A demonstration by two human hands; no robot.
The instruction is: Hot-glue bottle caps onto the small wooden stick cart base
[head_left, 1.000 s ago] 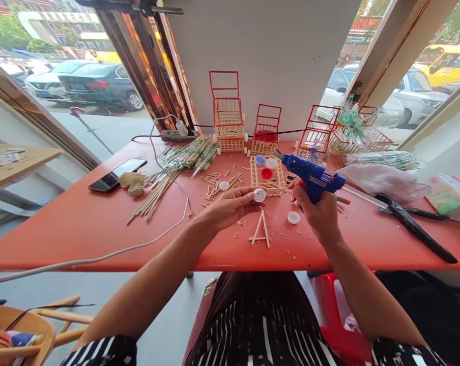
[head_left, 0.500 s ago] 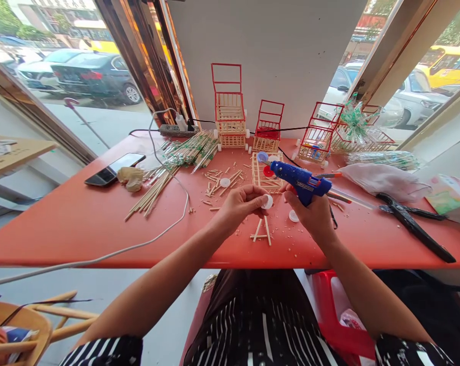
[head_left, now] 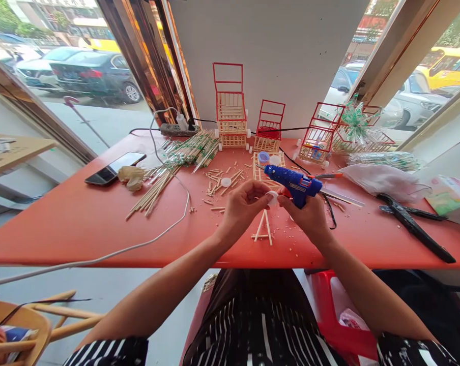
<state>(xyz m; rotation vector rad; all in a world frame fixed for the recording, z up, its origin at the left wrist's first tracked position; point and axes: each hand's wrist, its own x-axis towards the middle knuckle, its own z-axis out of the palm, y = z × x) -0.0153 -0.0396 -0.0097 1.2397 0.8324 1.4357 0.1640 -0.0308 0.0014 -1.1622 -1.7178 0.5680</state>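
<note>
Over the red table (head_left: 81,223), the left hand (head_left: 243,206) pinches a white cap (head_left: 272,197) while the right hand (head_left: 308,216) grips a blue glue gun (head_left: 293,182); gluing looks underway, with steady aim needed near the far stick carts (head_left: 230,109).

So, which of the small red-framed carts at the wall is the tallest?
The leftmost cart, nearest the power strip. Its red handle frame rises well above the middle cart and the tilted right cart.
</note>
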